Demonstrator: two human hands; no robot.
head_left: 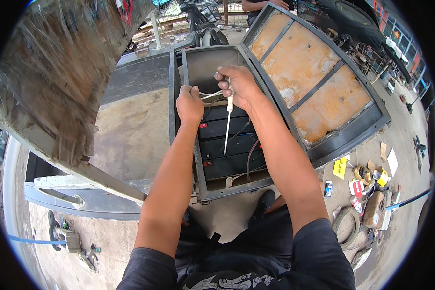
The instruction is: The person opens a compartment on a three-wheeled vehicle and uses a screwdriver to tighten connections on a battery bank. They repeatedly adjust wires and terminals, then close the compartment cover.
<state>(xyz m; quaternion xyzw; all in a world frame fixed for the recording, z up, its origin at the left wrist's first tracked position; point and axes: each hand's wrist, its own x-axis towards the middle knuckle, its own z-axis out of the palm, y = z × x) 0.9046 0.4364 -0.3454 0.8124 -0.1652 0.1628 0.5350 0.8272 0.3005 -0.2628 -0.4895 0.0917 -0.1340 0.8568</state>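
Note:
Above an open metal compartment, my right hand is closed around a white-handled screwdriver, its thin shaft pointing down. My left hand is closed on a thin white cable, which stretches across to the fingers of my right hand. Whether the right fingers also pinch the cable is hard to make out. Below both hands, several black batteries with red terminal covers sit in a row inside the compartment. A dark reddish wire loops over their right side. The screwdriver's tip hangs over the batteries.
The compartment's wood-lined lid leans open to the right. A worn panel rises at the left beside the flat vehicle bed. Boxes, a small tyre and a stone block lie on the ground. Another person's arm shows at the back.

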